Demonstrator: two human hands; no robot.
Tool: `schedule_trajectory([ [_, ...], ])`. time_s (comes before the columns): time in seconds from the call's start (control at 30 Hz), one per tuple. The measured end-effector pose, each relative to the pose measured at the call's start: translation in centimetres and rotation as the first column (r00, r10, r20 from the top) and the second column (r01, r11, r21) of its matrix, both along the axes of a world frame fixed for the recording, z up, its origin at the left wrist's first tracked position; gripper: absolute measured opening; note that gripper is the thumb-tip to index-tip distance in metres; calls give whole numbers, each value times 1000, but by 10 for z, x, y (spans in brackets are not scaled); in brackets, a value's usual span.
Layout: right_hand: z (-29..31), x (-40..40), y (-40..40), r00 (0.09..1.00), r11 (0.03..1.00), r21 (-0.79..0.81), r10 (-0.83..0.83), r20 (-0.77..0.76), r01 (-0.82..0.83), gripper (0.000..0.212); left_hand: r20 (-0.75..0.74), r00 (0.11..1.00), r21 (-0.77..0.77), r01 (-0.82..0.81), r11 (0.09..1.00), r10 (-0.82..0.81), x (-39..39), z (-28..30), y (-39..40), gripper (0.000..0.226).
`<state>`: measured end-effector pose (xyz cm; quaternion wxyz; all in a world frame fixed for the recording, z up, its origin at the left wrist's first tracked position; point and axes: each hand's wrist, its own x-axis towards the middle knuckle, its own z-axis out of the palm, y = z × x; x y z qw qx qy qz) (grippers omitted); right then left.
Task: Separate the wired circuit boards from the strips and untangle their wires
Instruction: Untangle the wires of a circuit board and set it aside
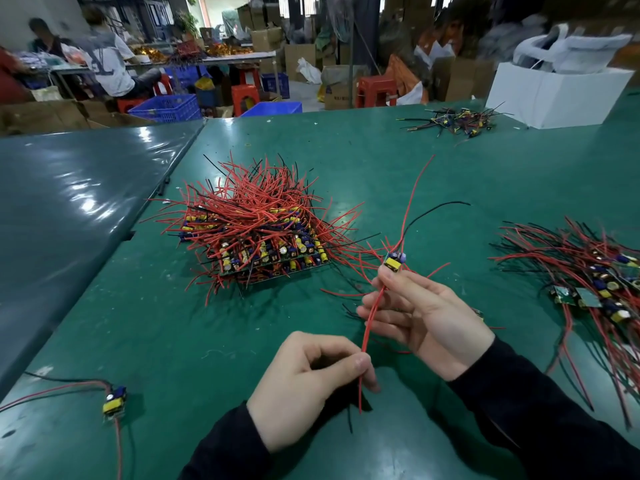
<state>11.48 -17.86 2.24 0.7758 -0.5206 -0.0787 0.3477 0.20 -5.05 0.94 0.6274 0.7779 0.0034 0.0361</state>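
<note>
Head view, right hand (420, 317) pinching circuit board (394, 262) upright, left hand (311, 379) pinching its down-hanging red wire (367, 327)

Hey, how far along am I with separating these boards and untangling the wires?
Done: a loose pile of separated boards at right, and one single board at near left. In hand: right hand holds a board; left hand pinches its red wire. Left: the big stack of strips.

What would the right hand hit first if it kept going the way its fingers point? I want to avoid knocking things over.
The right hand points left and slightly away, holding a small circuit board. Going straight on, it would probably first meet the loose red wires fringing the central pile of boards, though depth is unclear.
</note>
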Motion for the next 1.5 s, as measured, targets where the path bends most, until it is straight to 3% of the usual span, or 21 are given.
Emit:
schedule_trajectory([
  [0.1, 1, -2, 1, 999, 998, 64, 15, 29, -16, 16, -110, 992, -228, 34, 973, -60, -1, 2, 0, 20],
  [0.2, 3, -4, 2, 999, 995, 100, 15, 37, -19, 15, -184, 974, -355, 62, 933, -134, -1, 2, 1, 21],
  [0.43, 6, -6, 1, 999, 996, 83, 40, -17, -39, 14, -307, 925, -539, 22, 842, -222, -3, 4, 4, 11],
  [0.6, 8, -6, 1, 997, 997, 58, 52, -64, -48, 15, -334, 899, -624, 15, 781, -284, -3, 4, 6, 41],
  [0.77, 10, -9, 2, 985, 990, 82, 125, -117, -116, 16, -263, 882, -725, 86, 683, -390, -5, 1, 9, 28],
  [0.87, 11, -11, 1, 974, 983, 99, 169, -153, -155, 16, -220, 865, -726, 163, 668, -451, -6, 0, 8, 22],
  [1.07, 10, -9, 3, 969, 994, 73, 98, -225, -84, 16, -266, 882, -657, 130, 743, -390, -4, 1, 10, 34],
  [1.27, 12, -16, -2, 951, 955, 67, 293, -97, -288, 18, -246, 843, -647, 225, 728, -479, -7, 1, 6, 20],
  [1.4, 11, -13, 0, 969, 975, 38, 223, -104, -220, 17, -324, 916, -524, 34, 851, -236, -5, 3, -1, 24],
  [1.5, 7, -8, 2, 978, 986, 13, 165, -130, -164, 15, -219, 975, -321, -106, 941, 35, -3, 1, -6, 29],
])
